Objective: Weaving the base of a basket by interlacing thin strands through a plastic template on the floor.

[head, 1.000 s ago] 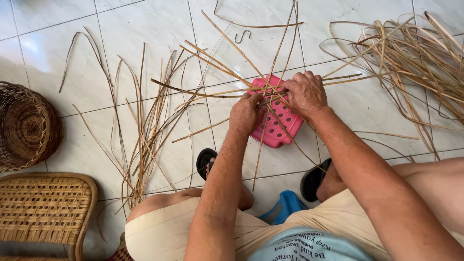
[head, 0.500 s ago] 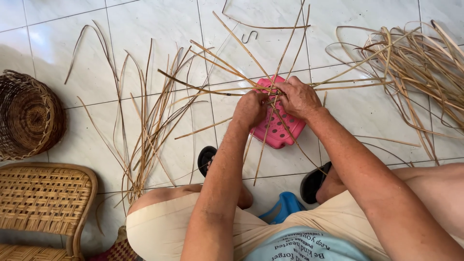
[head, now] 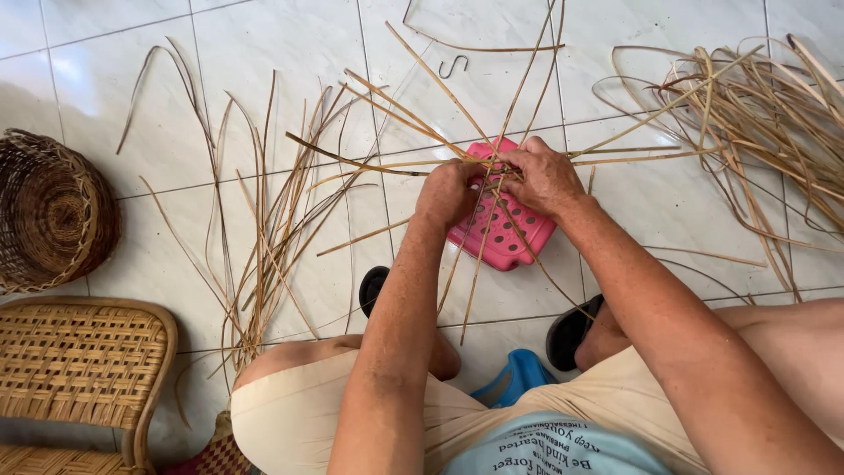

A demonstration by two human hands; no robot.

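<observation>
- Nearest to me, at the bottom of the view, are my knees in pale shorts, a blue stool edge between them, and two dark sandals on the white tiled floor.
- Both forearms run forward from there and meet over the pink perforated board, which lies flat on the tiles just ahead of my feet.
- My left hand is closed in a pinch on the crossing of the rattan strips, right at the board's far left edge; the fingertips are tucked under, so I can't see exactly how many strips it grips.
- My right hand sits on the same crossing from the other side, fingers curled down and pressing the strips against the board. The two hands almost touch, and neither is clearly nearer: the crossing lies directly between them.
- The held strips fan out from that point: several long ones run up and left, one runs right along the floor, and a few trail back toward my feet across the board. The main axis goes from lower right to upper left.
- To the left, a loose bundle of strips lies on the floor, well apart from my hands.
- Lower left stands a woven cane chair, with a round woven basket beyond it.
- Far right is a tangled heap of rattan; its trailing ends reach toward my right hand.
- Farthest off, a small metal hook lies on the tiles.
</observation>
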